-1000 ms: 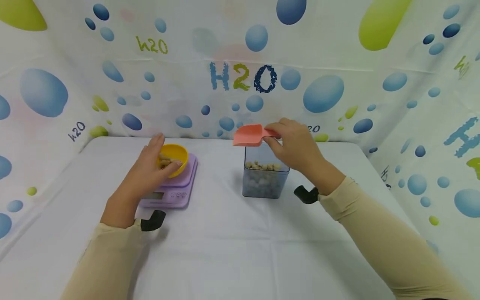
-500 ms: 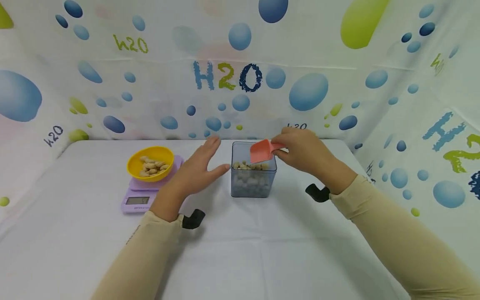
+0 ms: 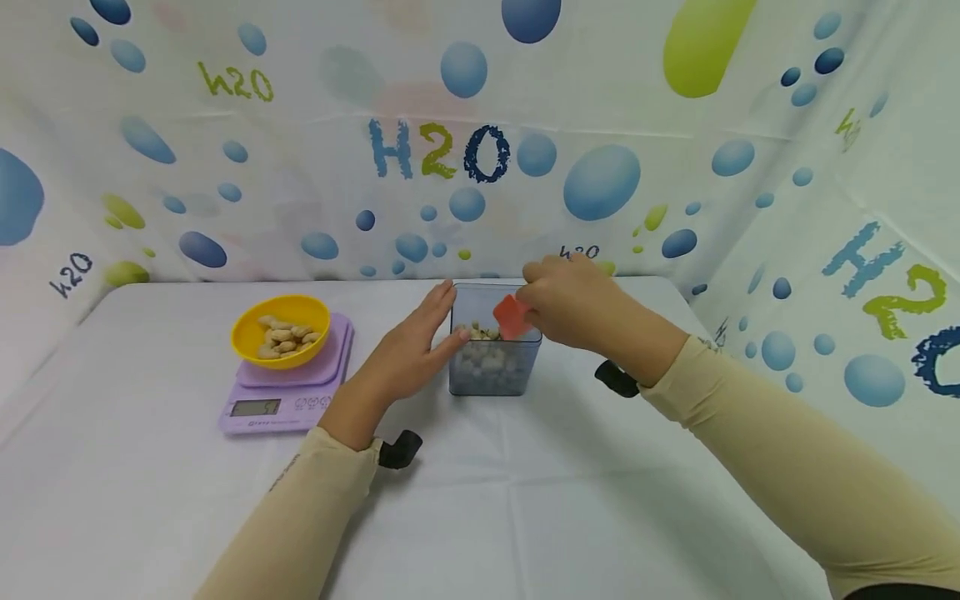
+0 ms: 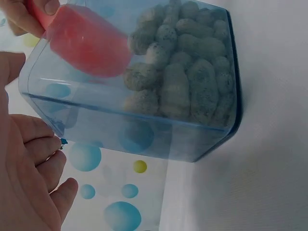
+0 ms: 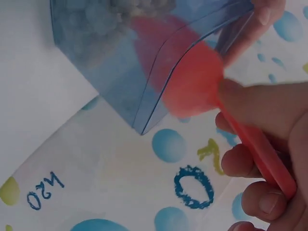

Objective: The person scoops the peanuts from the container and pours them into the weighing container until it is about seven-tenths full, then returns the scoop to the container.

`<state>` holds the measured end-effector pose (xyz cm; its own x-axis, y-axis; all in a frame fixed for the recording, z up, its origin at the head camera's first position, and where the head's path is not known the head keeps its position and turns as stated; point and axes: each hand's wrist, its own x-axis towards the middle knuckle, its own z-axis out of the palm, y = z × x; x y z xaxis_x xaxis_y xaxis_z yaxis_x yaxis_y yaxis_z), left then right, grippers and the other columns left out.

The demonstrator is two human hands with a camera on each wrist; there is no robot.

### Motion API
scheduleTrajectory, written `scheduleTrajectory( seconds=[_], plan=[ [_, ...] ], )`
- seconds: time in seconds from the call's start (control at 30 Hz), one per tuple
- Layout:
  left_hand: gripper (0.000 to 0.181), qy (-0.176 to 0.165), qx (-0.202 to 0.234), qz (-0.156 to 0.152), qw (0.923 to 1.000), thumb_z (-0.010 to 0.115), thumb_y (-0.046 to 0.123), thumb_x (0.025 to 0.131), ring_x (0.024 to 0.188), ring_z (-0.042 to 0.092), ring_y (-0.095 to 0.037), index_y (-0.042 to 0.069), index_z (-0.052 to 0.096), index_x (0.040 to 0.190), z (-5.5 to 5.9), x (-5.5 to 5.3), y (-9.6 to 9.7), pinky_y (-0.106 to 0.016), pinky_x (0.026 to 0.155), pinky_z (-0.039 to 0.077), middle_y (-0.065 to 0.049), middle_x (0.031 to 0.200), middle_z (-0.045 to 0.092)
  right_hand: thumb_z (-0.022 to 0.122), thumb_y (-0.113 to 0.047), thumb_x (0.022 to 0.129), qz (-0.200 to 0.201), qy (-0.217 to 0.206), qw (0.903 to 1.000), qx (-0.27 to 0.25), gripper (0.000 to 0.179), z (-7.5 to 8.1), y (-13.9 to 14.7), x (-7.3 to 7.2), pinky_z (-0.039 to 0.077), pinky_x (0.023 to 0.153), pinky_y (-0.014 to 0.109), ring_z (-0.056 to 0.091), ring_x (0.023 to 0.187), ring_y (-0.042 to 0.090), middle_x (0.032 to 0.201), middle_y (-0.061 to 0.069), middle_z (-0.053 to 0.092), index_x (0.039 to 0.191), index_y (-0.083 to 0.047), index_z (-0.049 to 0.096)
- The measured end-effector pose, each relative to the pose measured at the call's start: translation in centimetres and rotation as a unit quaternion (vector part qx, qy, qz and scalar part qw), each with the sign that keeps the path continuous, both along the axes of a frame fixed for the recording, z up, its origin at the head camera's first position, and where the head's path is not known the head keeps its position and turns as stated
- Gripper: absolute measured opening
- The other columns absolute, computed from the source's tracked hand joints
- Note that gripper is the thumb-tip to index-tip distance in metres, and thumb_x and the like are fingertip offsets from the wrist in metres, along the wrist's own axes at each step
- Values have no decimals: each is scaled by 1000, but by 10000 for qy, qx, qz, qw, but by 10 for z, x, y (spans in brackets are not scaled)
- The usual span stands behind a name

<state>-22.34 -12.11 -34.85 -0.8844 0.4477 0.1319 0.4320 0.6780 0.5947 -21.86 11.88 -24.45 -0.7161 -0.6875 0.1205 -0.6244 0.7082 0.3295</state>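
Note:
A clear bluish bin [image 3: 491,367], partly filled with peanuts in their shells [image 4: 187,72], stands on the table. My right hand [image 3: 573,304] grips the handle of a coral-red scoop [image 3: 512,318]. In the right wrist view the scoop's blade [image 5: 192,82] dips through the bin's mouth toward the peanuts. My left hand [image 3: 405,354] is at the bin's left side with its fingers extended, near the rim. In the left wrist view those fingers [image 4: 33,144] lie along the bin's upper edge; whether they press on it I cannot tell.
Left of the bin stands a lilac kitchen scale [image 3: 341,350] with a small display [image 3: 255,407]. It carries a yellow bowl [image 3: 318,346] with several peanuts [image 3: 285,335]. Behind the white-covered table [image 3: 465,517] hangs a patterned curtain [image 3: 315,167].
My left hand has moved right from the yellow bowl to the bin's side. The right hand has lowered the scoop from above the bin into its mouth. The view has turned right.

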Motion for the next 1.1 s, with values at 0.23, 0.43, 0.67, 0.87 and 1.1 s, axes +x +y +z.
scheduleTrajectory(
  seconds=[0.23, 0.43, 0.67, 0.87, 1.1],
  plan=[
    [82, 70, -145, 71, 9998, 40, 65, 97, 153, 8, -17, 25, 6, 160, 1, -1, 0, -50, 121, 22, 9, 166, 0, 83, -20, 80, 276, 695, 9872, 1408, 22, 4, -24, 8, 44, 67, 33, 55, 81, 21, 91, 1, 64, 101, -19, 77],
    [82, 19, -220, 156, 9996, 42, 63, 97, 153, 8, -17, 26, 6, 160, 1, -1, 0, -50, 121, 21, 9, 166, 0, 81, -21, 82, 276, 102, 9825, 1840, 17, 0, -42, 4, 47, 72, 34, 58, 88, 21, 97, -1, 70, 98, -20, 78],
    [82, -69, -272, 167, 9995, 45, 63, 96, 153, 7, -14, 24, 10, 160, 2, -1, 3, -48, 122, 21, 11, 166, 2, 77, -12, 84, -111, -1102, 9925, 509, 19, -2, -26, -14, 55, 77, 33, 63, 87, 20, 93, 0, 70, 102, -19, 79],
    [84, -71, -386, 218, 9990, 43, 66, 95, 153, 8, -16, 23, 10, 160, 3, -1, 6, -48, 121, 22, 9, 166, 3, 75, -15, 87, -338, -1495, 9826, -1051, 18, -17, -12, -21, 52, 73, 31, 58, 78, 17, 84, -1, 65, 104, -15, 79],
    [84, -94, -436, 281, 9986, 42, 64, 95, 153, 8, -16, 22, 9, 160, 3, 0, 6, -48, 122, 20, 8, 166, 3, 76, -16, 86, -405, -1821, 9620, -1993, 19, -29, -3, -22, 50, 71, 32, 57, 78, 18, 86, 1, 67, 104, -11, 79]
  ],
)
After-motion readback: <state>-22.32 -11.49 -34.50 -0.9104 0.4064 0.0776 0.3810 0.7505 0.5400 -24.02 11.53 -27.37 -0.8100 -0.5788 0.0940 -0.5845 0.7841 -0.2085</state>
